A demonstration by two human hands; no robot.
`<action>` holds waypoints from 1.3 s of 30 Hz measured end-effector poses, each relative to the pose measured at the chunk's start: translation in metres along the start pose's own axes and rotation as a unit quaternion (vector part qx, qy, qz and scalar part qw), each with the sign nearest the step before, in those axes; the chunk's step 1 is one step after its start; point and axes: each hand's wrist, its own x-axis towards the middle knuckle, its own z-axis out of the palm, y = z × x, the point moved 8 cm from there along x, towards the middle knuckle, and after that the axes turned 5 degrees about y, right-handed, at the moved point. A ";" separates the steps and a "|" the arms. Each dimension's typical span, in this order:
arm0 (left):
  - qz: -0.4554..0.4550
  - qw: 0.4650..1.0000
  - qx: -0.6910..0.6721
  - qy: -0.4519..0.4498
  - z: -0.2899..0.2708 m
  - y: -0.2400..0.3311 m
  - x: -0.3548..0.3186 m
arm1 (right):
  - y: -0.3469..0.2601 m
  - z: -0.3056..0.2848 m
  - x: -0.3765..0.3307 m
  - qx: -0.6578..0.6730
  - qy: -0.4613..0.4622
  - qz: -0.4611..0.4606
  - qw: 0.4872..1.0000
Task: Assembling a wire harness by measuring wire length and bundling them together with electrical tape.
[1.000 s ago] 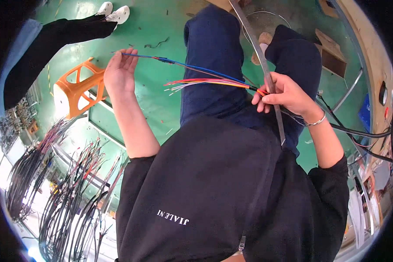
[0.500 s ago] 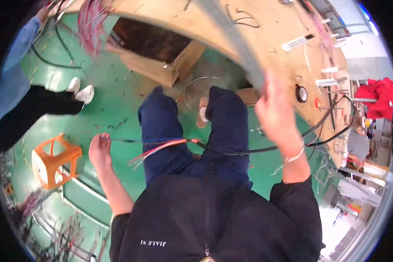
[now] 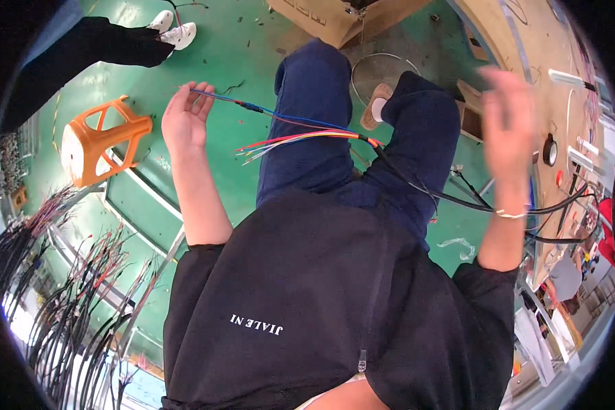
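My left hand (image 3: 186,119) is raised left of my knees, with the end of a blue wire (image 3: 219,96) pinched between its thumb and fingers. A short dark sleeve (image 3: 251,106) sits along that wire. The wire runs back to a black cable (image 3: 417,186), which crosses above my lap. From the cable's reddish-orange collar (image 3: 367,139), loose red, white and yellow wires (image 3: 297,139) fan out to the left. My right hand (image 3: 509,119) is by the table edge, above the cable; motion smears its fingers. A pale band (image 3: 511,214) lies around the right wrist.
A wooden table (image 3: 550,89) curves along the right, bearing a black tape roll (image 3: 549,149). Cardboard boxes (image 3: 321,22) stand ahead. An orange stool (image 3: 106,140) is at the left, near another person's legs (image 3: 92,58). Bundled black cables (image 3: 68,328) hang lower left.
The view has turned and shifted, so my knees sit higher and further right. My left hand still holds the blue wire. My right hand remains at the table side, its fingers blurred.
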 end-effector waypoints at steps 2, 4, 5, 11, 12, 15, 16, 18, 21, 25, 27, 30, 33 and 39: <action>0.001 1.000 0.000 -0.007 0.007 -0.001 0.004 | -0.003 0.079 -0.045 0.091 -0.123 0.028 0.988; -0.005 1.000 -0.001 -0.009 0.007 -0.004 0.007 | -0.002 0.147 -0.082 0.230 -0.240 0.107 0.937; -0.001 1.000 0.004 -0.008 0.009 -0.001 0.007 | 0.001 0.161 -0.088 0.235 -0.238 0.108 0.936; 0.014 1.000 0.011 -0.011 0.009 0.005 -0.001 | -0.021 0.217 -0.133 0.465 -0.425 0.330 0.703; 0.020 1.000 0.015 -0.007 0.008 0.005 -0.004 | -0.023 0.215 -0.134 0.471 -0.427 0.325 0.700; 0.037 0.999 -0.007 -0.015 0.010 0.009 -0.007 | -0.017 0.210 -0.134 0.477 -0.398 0.345 0.704; 0.043 0.999 -0.005 -0.011 0.009 0.011 -0.008 | -0.016 0.211 -0.136 0.482 -0.400 0.340 0.701; 0.041 0.999 -0.010 -0.009 0.009 0.013 -0.009 | -0.013 0.213 -0.142 0.499 -0.395 0.369 0.677; 0.048 0.999 -0.016 -0.011 0.010 0.015 -0.012 | -0.016 0.210 -0.140 0.508 -0.389 0.368 0.675; 0.068 0.997 -0.016 -0.032 0.012 0.021 -0.016 | -0.016 0.207 -0.138 0.526 -0.370 0.371 0.670; 0.073 0.996 -0.013 -0.040 0.011 0.021 -0.016 | -0.019 0.205 -0.137 0.535 -0.370 0.374 0.661; 0.084 0.995 0.004 -0.046 0.013 0.023 -0.016 | -0.019 0.204 -0.138 0.548 -0.365 0.380 0.650; 0.092 0.994 0.043 -0.030 0.009 0.022 -0.013 | -0.017 0.206 -0.143 0.555 -0.360 0.387 0.643; 0.036 0.999 0.009 0.020 -0.026 -0.007 0.003 | -0.025 0.199 -0.142 0.578 -0.356 0.396 0.618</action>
